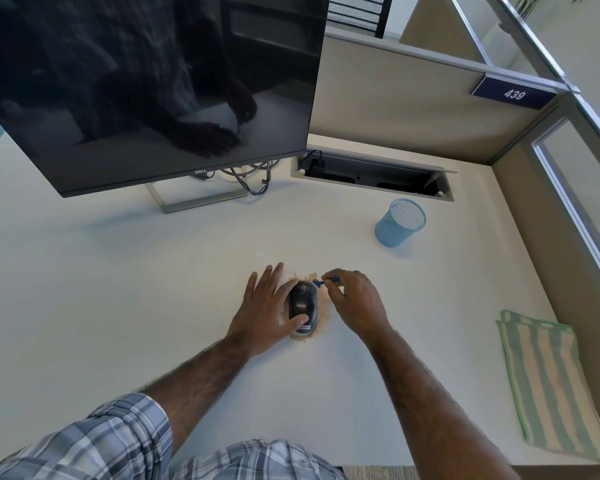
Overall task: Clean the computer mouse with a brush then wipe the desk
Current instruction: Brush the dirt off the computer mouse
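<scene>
Desk (118, 289): crumbs (323, 315) ring mouse (302, 301) (cloth (548, 382), mesh cup (399, 223) well right); monitor (153, 91) behind.

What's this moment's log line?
left hand: holds mouse | right hand: brush at mouse | crumbs: around mouse | cloth: aside

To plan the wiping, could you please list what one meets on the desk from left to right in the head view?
Monitor → left hand → mouse → right hand gripping the brush → blue mesh cup → striped cloth.
</scene>
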